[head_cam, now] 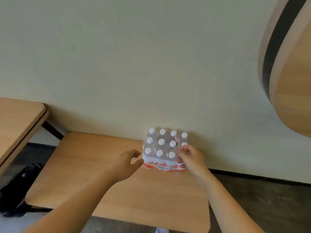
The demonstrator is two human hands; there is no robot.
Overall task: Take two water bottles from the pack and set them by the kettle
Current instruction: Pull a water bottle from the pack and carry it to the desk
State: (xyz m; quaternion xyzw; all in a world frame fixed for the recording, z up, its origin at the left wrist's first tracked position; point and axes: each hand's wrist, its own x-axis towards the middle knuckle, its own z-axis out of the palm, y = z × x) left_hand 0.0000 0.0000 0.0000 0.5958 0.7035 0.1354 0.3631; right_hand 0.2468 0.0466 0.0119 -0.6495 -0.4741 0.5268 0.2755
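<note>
- Both hands are at the pack of water bottles [164, 149]: my left hand [125, 163] hovers just beside its left side, fingers spread and curled, holding nothing.
- My right hand [191, 158] is at the pack's near right corner, fingers pinched together on the plastic wrap there; whether a bottle neck is inside that pinch I cannot tell.
- The pack sits on the low tabletop [117, 190], at its far edge, close against the wall [134, 64].
- The bottles stand upright, white caps pointing up toward me, long axes vertical, in tidy rows.
- The wrap looks mostly whole to me, so no bottle is out yet.
- Risks, as I judge them: tugging the wrap with only one hand could drag or tip the whole pack, so my left should brace it.
- A sudden tear could let neighbouring bottles topple and roll off the tabletop.
- No kettle is in view, so I must find it before carrying anything.
</note>
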